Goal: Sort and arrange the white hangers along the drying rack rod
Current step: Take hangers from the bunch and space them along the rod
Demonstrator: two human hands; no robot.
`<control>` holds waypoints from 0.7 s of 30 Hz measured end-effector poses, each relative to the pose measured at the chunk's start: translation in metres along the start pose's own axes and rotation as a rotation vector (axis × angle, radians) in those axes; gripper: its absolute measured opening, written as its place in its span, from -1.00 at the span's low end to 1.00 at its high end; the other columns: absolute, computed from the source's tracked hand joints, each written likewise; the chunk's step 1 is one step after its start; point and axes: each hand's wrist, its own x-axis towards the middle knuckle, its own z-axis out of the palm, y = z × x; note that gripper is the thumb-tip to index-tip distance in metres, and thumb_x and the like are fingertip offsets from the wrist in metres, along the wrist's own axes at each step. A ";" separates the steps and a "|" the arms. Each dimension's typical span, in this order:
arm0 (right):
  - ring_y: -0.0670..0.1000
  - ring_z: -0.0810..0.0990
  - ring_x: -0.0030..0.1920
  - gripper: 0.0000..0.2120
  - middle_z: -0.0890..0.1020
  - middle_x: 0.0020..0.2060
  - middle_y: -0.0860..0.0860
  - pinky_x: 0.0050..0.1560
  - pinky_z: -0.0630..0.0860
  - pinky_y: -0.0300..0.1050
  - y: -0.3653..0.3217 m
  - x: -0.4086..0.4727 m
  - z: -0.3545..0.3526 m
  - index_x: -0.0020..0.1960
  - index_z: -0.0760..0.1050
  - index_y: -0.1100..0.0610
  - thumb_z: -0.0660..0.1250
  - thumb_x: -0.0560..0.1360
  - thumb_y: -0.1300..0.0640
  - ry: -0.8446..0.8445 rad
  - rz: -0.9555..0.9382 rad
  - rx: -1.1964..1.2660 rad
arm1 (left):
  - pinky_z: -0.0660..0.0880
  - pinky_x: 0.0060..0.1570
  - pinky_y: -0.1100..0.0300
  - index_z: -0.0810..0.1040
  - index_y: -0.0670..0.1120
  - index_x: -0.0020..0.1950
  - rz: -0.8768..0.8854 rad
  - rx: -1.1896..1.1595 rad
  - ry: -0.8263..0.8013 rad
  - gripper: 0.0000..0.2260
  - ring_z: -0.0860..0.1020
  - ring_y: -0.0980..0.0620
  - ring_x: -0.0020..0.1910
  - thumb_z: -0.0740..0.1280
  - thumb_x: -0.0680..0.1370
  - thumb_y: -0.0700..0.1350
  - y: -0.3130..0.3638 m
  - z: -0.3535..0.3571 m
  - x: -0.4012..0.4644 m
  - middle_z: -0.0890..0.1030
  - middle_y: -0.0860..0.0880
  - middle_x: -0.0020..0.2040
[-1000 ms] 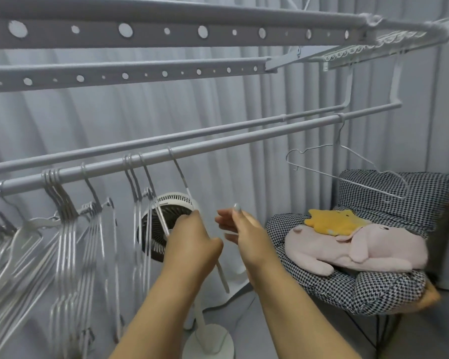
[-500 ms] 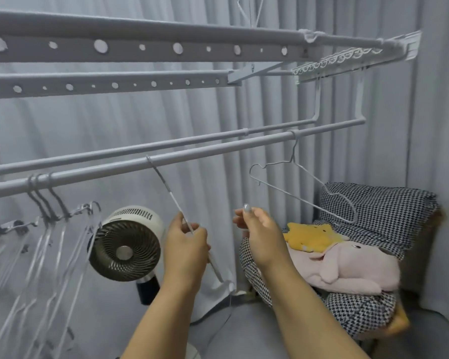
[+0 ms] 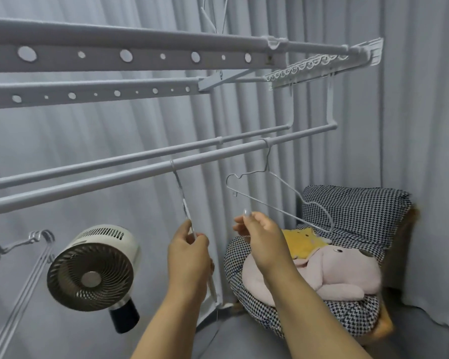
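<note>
White hangers (image 3: pixel 275 195) on a pale grey rod (image 3: pixel 114 177) — grey curtain (image 3: pixel 283 104) behind, plain and pleated. Fan (image 3: pixel 94 268) white-cased, with dark grille and silver hub, on a black neck. Chair cushion (image 3: pixel 353 203) in black-and-white houndstooth. Pink plush toy (image 3: pixel 335 275) beside a yellow one (image 3: pixel 303 242) — both unpatterned. Rack bars (image 3: pixel 140 58) pale grey, dotted with white holes.

The light is soft, even and cool, giving everything a grey-blue cast with no hard shadows and no glare. The curtain (image 3: pixel 114 151) folds show only gentle shading. Wide-angle distortion bows the rack bars (image 3: pixel 140 55) toward the frame edges. The hangers at the lower left (image 3: pixel 24 268) are smeared by motion blur.
</note>
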 end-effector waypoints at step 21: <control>0.19 0.43 0.28 -0.51 0.51 0.27 0.16 0.22 0.34 0.07 0.005 0.102 -0.118 0.40 0.31 0.18 0.15 0.57 -0.07 0.390 0.056 -0.932 | 0.24 -0.58 0.24 0.38 -0.05 0.46 -0.032 -0.032 -0.106 -0.53 0.25 0.12 -0.59 0.21 0.57 -0.34 -0.015 0.074 0.030 0.45 -0.05 -0.22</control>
